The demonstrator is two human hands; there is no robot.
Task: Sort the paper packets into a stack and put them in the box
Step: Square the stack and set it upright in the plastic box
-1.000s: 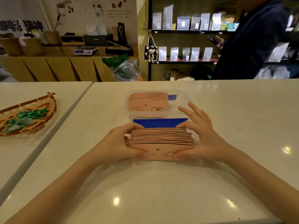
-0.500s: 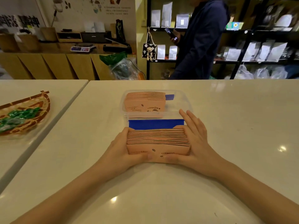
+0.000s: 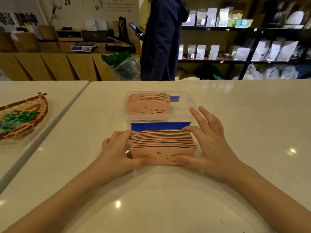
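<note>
Both hands press in on a stack of pink paper packets that stands on edge on the white worktop, just in front of a clear plastic box. Left hand is curled against the stack's left end, thumb across the front packet. Right hand cups the right end with its thumb low on the front face; its outer fingers are spread and lifted, reaching past the stack toward the box. Neither hand closes into a fist; together they squeeze the packets from both ends.

A blue divider sits between the stack and the box. Another batch of packets already stands inside the box, toward its left.

These packets look light, thin and bendable, and a loose stack would likely fan out or slide apart. Gripping both ends firmly, with thumbs bracing the front, seems the safest hold for lifting.
</note>
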